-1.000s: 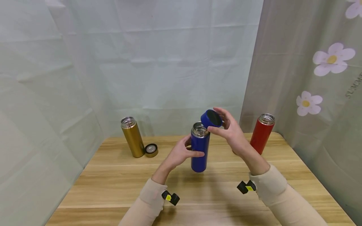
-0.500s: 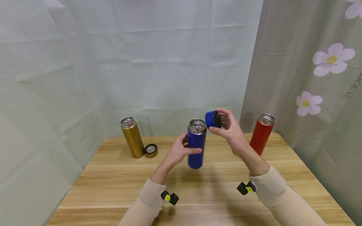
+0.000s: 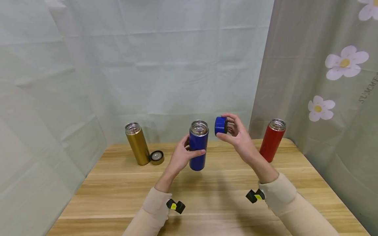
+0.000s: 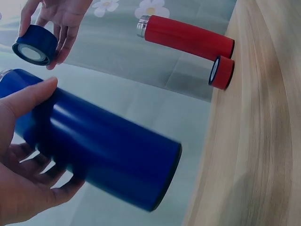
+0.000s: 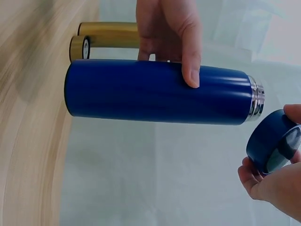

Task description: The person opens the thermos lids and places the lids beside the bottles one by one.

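Note:
In the head view my left hand [image 3: 180, 156] grips a blue thermos bottle [image 3: 198, 144] round its body. The bottle is held upright above the table, its steel mouth uncovered. My right hand [image 3: 240, 137] holds the blue lid [image 3: 220, 126] by its rim, thumb on one side and fingers on the other. The lid is tipped sideways, just right of the bottle's mouth and apart from it. In the left wrist view the underside of the lid [image 4: 35, 47] shows a pale inner disc. The right wrist view shows the whole length of the bottle [image 5: 155, 92] with the left thumb across it.
A gold thermos bottle [image 3: 137, 144] stands uncapped at the left, its lid [image 3: 157, 157] beside it on the wooden table [image 3: 124, 196]. At the right stands a red uncapped bottle [image 3: 272, 141]; its red lid [image 4: 222, 73] lies by its base. Curtains [image 3: 165, 82] hang behind.
My left hand has shifted the blue bottle left and slightly up in the head view. The lid has moved from over the mouth's edge to clear of it, turning sideways in my right hand.

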Tool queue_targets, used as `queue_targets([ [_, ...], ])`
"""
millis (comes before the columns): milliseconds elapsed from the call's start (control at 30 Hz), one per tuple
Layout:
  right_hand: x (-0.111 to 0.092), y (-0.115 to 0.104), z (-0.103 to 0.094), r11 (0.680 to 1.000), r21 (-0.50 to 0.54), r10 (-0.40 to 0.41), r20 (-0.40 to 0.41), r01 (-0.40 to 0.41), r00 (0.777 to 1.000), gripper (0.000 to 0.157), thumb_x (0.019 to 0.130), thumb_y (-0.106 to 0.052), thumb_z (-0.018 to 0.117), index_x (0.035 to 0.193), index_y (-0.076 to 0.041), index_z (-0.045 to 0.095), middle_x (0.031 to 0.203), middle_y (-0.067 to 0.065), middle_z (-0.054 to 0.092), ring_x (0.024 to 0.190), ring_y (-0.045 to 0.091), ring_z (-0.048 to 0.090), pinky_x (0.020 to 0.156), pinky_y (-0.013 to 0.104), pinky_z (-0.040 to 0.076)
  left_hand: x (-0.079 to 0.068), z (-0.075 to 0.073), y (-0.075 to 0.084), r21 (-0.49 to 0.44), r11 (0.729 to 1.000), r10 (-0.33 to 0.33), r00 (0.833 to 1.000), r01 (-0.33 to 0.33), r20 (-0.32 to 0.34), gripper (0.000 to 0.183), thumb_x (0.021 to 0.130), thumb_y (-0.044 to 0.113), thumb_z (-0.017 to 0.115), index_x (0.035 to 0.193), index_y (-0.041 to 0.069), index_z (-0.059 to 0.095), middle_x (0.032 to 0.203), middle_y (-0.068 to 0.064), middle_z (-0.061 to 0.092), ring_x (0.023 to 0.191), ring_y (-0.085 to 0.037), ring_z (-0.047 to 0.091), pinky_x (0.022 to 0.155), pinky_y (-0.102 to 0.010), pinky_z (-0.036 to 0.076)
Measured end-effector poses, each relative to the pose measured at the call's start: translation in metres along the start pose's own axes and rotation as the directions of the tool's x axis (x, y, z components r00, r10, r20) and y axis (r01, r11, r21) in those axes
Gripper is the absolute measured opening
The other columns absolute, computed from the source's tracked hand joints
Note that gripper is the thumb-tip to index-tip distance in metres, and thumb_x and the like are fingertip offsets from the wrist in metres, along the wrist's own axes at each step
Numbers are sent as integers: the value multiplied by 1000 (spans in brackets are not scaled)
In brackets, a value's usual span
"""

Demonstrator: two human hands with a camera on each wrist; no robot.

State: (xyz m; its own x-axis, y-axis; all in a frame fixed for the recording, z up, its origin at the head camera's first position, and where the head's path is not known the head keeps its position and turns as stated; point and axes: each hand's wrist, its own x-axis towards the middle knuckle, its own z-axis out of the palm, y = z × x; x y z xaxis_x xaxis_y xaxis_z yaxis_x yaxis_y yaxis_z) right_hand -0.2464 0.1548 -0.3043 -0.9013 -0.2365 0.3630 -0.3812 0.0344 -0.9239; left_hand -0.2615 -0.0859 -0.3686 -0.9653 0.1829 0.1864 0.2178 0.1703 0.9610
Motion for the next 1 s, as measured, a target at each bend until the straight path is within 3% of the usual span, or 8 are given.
queue_targets([
  [133, 1, 2, 1, 1000, -16, -4, -14, 4, 1000, 60, 97, -15, 72, 147, -16, 38, 147, 13, 44, 131, 35, 49, 105, 48, 47, -1, -3, 1, 24, 999, -20, 998, 22, -64, 92, 83, 32, 90, 158, 12, 41, 153, -17, 51, 140, -41, 49, 112, -64, 39],
  [367, 2, 10, 2, 995, -100, -34, -34, 30, 999, 62, 95, -16, 75, 142, -10, 36, 135, 17, 55, 124, 31, 48, 104, 47, 38, -4, -10, 4, 38, 998, -42, 986, 48, -160, 94, 82, 30, 90, 159, 11, 39, 153, -18, 50, 141, -39, 47, 114, -63, 38],
  [600, 3, 16, 3, 995, -95, -18, -24, 15, 1000, 64, 95, -14, 75, 145, -11, 35, 131, 18, 56, 114, 35, 52, 92, 42, 49, -6, -15, 5, 51, 997, -36, 964, 51, -264, 92, 83, 28, 89, 159, 10, 40, 151, -19, 52, 138, -39, 50, 113, -62, 39],
  [800, 4, 22, 5, 997, -80, 3, -6, -4, 1000, 67, 96, -15, 75, 151, -11, 38, 134, 19, 55, 117, 34, 56, 92, 32, 53, -8, -18, 3, 59, 998, 10, 914, 15, -407, 88, 81, 26, 91, 155, 10, 44, 148, -17, 55, 134, -37, 53, 112, -61, 40],
  [1000, 5, 31, 11, 997, -68, 44, -12, -44, 999, 68, 95, -14, 77, 148, -8, 36, 139, 23, 51, 124, 38, 56, 101, 42, 54, -10, -21, 2, 40, 999, 48, 851, -32, -523, 85, 81, 19, 91, 152, 9, 45, 147, -16, 53, 134, -35, 50, 114, -58, 37],
])
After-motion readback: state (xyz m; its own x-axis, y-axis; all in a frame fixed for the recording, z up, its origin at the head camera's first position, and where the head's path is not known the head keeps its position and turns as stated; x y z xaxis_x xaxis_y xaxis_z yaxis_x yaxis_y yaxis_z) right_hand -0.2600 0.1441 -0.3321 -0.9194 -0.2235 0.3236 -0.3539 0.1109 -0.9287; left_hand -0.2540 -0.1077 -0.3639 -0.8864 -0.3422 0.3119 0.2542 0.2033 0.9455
